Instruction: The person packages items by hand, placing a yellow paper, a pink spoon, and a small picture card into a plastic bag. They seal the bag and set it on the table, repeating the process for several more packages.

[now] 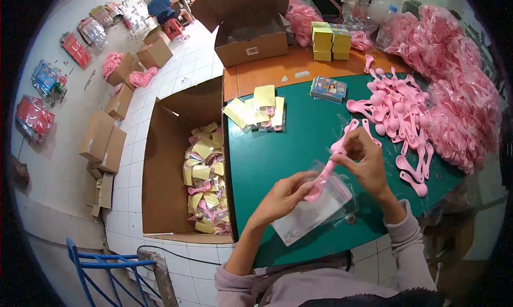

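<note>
A pink plastic measuring spoon (322, 183) stretches between my two hands above the green tabletop. My left hand (286, 196) is closed on its lower end, thumb and fingers pinched together. At the upper end, my right hand (366, 162) grips it between thumb and fingertips. Another pink spoon (351, 126) shows just beyond my right fingers, with some clear film around it. Below my hands lies a stack of clear plastic bags (299, 225) with white showing through. To the right of my right hand is a loose heap of pink spoons (395, 107), a few lying nearer me.
Filled packets with yellow cards (264, 101) lie at the table's left. A large open carton (181, 107) beside the table holds many more. Printed cards (328, 89), yellow stacks (331, 40) and bagged spoons (454, 93) are farther back. A person (163, 8) sits far off.
</note>
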The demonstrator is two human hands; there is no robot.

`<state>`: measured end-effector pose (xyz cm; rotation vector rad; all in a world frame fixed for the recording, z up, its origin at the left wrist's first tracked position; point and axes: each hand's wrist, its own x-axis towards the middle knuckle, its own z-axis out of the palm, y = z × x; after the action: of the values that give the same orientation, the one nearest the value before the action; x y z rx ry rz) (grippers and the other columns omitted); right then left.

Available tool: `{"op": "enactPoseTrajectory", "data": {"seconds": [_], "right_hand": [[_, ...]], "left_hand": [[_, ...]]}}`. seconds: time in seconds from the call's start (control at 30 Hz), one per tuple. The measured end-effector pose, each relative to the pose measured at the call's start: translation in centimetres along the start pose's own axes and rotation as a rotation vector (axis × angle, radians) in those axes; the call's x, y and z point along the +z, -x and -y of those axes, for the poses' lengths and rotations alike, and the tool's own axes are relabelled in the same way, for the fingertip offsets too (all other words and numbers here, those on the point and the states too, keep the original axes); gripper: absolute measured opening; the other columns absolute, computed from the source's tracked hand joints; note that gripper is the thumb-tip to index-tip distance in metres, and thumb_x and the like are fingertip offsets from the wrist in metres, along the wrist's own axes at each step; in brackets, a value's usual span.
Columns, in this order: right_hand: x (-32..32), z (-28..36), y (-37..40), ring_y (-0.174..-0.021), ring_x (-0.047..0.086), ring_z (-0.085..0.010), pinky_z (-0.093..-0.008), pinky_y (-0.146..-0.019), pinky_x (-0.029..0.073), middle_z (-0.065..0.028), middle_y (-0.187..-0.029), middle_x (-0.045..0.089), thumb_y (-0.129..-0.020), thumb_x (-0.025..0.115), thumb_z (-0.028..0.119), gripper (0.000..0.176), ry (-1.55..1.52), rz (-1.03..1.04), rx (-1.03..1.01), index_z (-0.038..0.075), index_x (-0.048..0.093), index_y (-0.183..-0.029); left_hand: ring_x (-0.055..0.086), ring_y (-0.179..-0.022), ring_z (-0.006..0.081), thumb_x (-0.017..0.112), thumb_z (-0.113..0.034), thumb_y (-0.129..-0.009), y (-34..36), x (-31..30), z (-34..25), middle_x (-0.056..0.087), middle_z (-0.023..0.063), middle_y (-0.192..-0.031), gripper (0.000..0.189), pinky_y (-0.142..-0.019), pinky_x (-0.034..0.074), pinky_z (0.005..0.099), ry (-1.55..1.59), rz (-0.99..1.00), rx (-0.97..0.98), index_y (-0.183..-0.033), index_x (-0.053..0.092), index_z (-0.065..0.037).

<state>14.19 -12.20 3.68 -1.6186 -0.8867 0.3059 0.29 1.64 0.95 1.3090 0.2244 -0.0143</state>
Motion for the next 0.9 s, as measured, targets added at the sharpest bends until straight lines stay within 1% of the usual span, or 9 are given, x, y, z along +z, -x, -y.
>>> {"op": "enactPoseTrajectory", "data": {"seconds": [0.17,0.23,0.33,0.43,0.47,0.5,0.53,0.6,0.9], "right_hand": [[-1.5,2.2,-0.1,-0.072,0.058,-0.0124,-0.0243,-0.065,0.046,-0.0056,-0.083,0.061,-0.075,0.065,0.014,0.017,0.142,0.210,-0.100,0.001,0.060,-0.086],[-3.4,4.0,-1.6,-0.077,0.059,-0.0185,-0.0287,-0.071,0.046,-0.0107,-0.091,0.062,-0.076,0.062,0.017,0.021,0.357,0.553,-0.518,0.001,0.064,-0.090],[-9.9,5.0,-6.5,-0.089,0.057,-0.0230,-0.0327,-0.084,0.043,-0.0133,-0.096,0.059,-0.078,0.059,0.026,0.029,-0.052,0.823,-0.375,0.000,0.064,-0.089],[-15.4,-1.8,-13.9,-0.079,0.057,-0.0229,-0.0330,-0.071,0.046,-0.0126,-0.085,0.059,-0.074,0.057,0.027,0.031,0.304,0.316,-0.281,0.002,0.058,-0.093],[-17.2,-3.6,-16.8,-0.076,0.058,-0.0238,-0.0312,-0.067,0.046,-0.0124,-0.087,0.060,-0.074,0.058,0.023,0.035,1.074,0.241,0.113,0.006,0.054,-0.105],[-18.2,-7.3,-15.9,-0.073,0.060,-0.0236,-0.0312,-0.064,0.047,-0.0123,-0.084,0.062,-0.074,0.059,0.021,0.029,1.683,-0.042,0.003,0.007,0.060,-0.099],[-17.8,-9.4,-16.9,-0.073,0.060,-0.0236,-0.0312,-0.064,0.047,-0.0123,-0.084,0.062,-0.074,0.059,0.021,0.029,1.679,-0.046,0.006,0.007,0.060,-0.099],[-17.9,-10.6,-20.5,-0.070,0.062,-0.0240,-0.0325,-0.065,0.048,-0.0128,-0.084,0.063,-0.074,0.059,0.023,0.026,0.515,0.081,-0.119,0.005,0.064,-0.092],[-6.4,-14.2,-19.7,-0.082,0.057,-0.0320,-0.0370,-0.073,0.045,-0.0191,-0.086,0.060,-0.062,0.069,0.026,0.034,0.996,0.031,-0.061,0.004,0.064,-0.088]], "left_hand": [[0.056,-0.089,0.0138,0.043,-0.021,-0.091,0.1,0.3,-0.6,0.057,0.0108,-0.107,0.033,-0.082,0.043,0.0259,-0.172,0.119,-0.019,-0.112,0.053,0.002],[0.055,-0.098,0.0206,0.041,-0.025,-0.092,0.6,1.0,-1.2,0.058,0.0156,-0.105,0.038,-0.087,0.042,0.0319,-0.065,0.069,0.080,-0.111,0.052,0.006],[0.055,-0.099,0.0220,0.043,-0.025,-0.091,1.9,0.6,-1.5,0.058,0.0157,-0.105,0.039,-0.087,0.042,0.0336,-0.027,0.057,0.202,-0.112,0.051,0.006],[0.053,-0.101,0.0208,0.043,-0.021,-0.091,3.7,-0.8,-1.4,0.057,0.0142,-0.107,0.034,-0.089,0.041,0.0328,0.021,0.021,0.263,-0.110,0.053,0.004],[0.052,-0.102,0.0180,0.042,-0.016,-0.091,4.0,-1.1,-1.2,0.056,0.0121,-0.110,0.029,-0.090,0.039,0.0316,0.097,-0.012,0.316,-0.110,0.055,0.002],[0.052,-0.102,0.0173,0.042,-0.016,-0.091,4.2,-0.7,-2.2,0.057,0.0118,-0.110,0.029,-0.089,0.040,0.0318,-0.101,-0.039,0.332,-0.109,0.055,0.002],[0.052,-0.102,0.0173,0.042,-0.016,-0.091,4.6,-0.6,-2.6,0.057,0.0118,-0.110,0.029,-0.089,0.040,0.0318,-0.106,-0.036,0.331,-0.109,0.055,0.002],[0.052,-0.102,0.0170,0.041,-0.015,-0.091,4.9,-0.6,-3.3,0.057,0.0114,-0.109,0.028,-0.089,0.041,0.0310,-0.175,-0.081,0.200,-0.108,0.056,0.003],[0.056,-0.098,0.0218,0.038,-0.026,-0.093,5.1,-2.2,-4.6,0.059,0.0156,-0.102,0.035,-0.085,0.044,0.0352,-0.001,-0.222,0.372,-0.106,0.053,0.002]]}}
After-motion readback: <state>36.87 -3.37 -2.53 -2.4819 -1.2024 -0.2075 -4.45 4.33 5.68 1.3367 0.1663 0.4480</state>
